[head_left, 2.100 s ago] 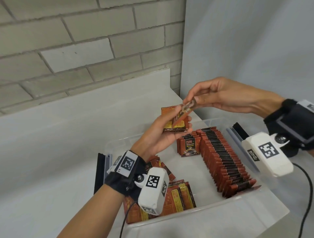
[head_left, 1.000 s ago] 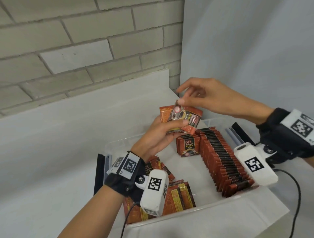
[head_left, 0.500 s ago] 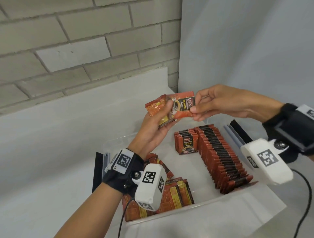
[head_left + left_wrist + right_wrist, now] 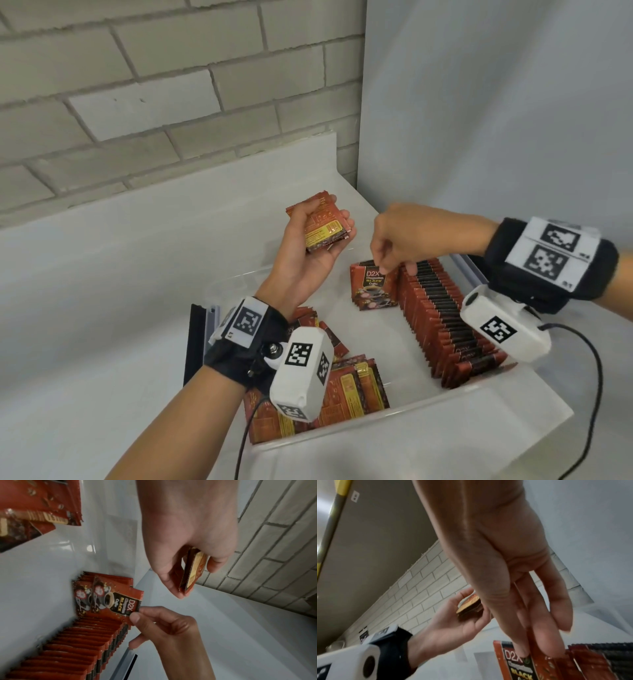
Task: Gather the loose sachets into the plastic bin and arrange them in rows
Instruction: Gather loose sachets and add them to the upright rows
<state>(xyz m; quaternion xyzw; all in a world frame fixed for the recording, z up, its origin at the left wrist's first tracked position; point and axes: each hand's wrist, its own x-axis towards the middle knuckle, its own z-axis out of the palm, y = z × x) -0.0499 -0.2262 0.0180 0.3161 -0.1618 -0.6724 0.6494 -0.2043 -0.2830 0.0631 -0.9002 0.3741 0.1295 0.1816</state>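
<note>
Best to seat each sachet upright, face forward, flush against the short row (image 4: pixel 374 286) at the far end of the plastic bin (image 4: pixel 404 416), pressing the top edge down until the bottom meets the floor of the bin, and to let go only once it leans on its neighbours. Worth keeping the spare stack clear of the bin walls meanwhile, and feeding from it one at a time.

At the left and near end of the bin, a loose pile of sachets (image 4: pixel 346 390), lying flat and overlapping, not yet sorted. Above that, raised over the bin's far left part: the left hand (image 4: pixel 308 246), palm up, fingers and thumb curled round a small stack of sachets (image 4: pixel 322 228), gripped at the edges, tilted slightly. Further right: the right hand (image 4: pixel 407 240), reaching down with thumb and forefinger pinching the top edge of the front sachet (image 4: pixel 118 603) of the short row, label facing the camera; other fingers extended downward alongside, one touching the packets behind. Hard to judge whether the pinch is about to release. At the right: the long row (image 4: pixel 448 325), packed on edge along the bin's right wall, well filled from far end to near end.
</note>
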